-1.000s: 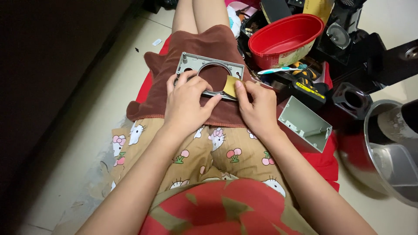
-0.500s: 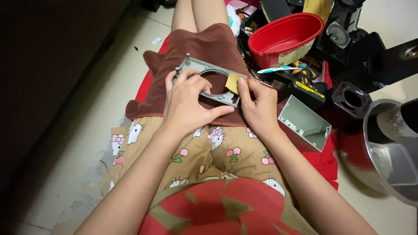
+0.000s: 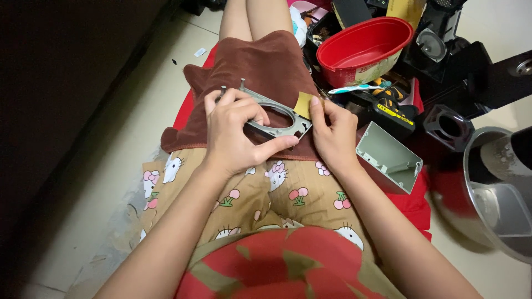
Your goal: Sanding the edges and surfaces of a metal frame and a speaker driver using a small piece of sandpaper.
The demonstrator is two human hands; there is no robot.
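Note:
A grey flat plate with a large oval hole rests tilted over a brown cloth spread on my lap. My left hand grips the plate's near-left side, thumb under its lower edge. My right hand pinches a small yellow-brown piece of sandpaper against the plate's right corner. Two short posts stick up from the plate's far-left end.
To my right lie a red oval bowl, a grey open box part, a black and yellow tool, a toothbrush, black housings and a metal bowl. Pale floor runs along my left.
The plate has turned from lying flat and square to tilted with its left end raised. My left hand shifted onto its near-left side; my right hand stays at the right corner.

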